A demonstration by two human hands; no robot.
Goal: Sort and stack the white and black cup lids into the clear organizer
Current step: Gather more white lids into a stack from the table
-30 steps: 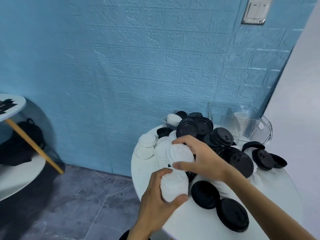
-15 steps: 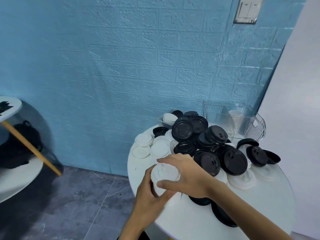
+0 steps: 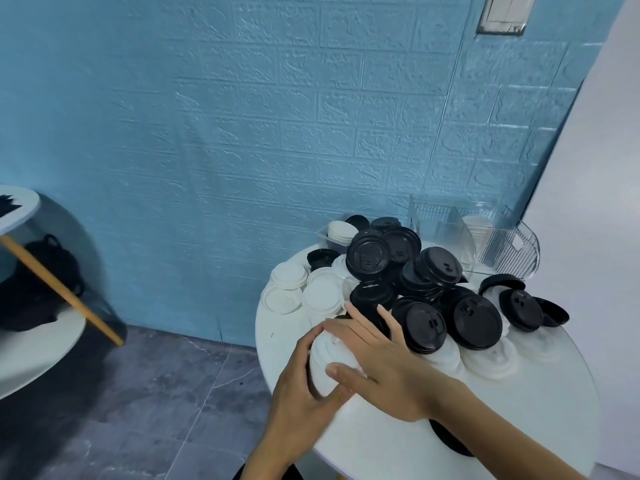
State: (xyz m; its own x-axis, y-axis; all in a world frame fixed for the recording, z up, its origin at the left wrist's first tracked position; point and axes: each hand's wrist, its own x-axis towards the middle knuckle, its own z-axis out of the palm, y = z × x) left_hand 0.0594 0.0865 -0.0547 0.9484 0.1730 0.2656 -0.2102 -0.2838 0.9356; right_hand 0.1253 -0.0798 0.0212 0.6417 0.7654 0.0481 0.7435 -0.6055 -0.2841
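My left hand [image 3: 304, 386] grips the stack of white lids [image 3: 323, 362], my right hand [image 3: 381, 368] pinching its top (2 hands); tilting could topple the black lids [image 3: 426, 292].

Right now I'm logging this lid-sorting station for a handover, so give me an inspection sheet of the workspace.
Surface: round white table, mostly covered with lids.
Job's things: stack of white lids held between both hands; black lids heaped mid-table; loose white lids at the far left edge; clear organizer at the back right, something white inside one compartment.
Clutter: small clear tub with white lids, behind the heap.
Hands: left hand grips the stack; right hand curls over its top.
Cables: nothing seen.
Surroundings: blue brick-pattern wall, wall switch, grey floor, second white table at left.
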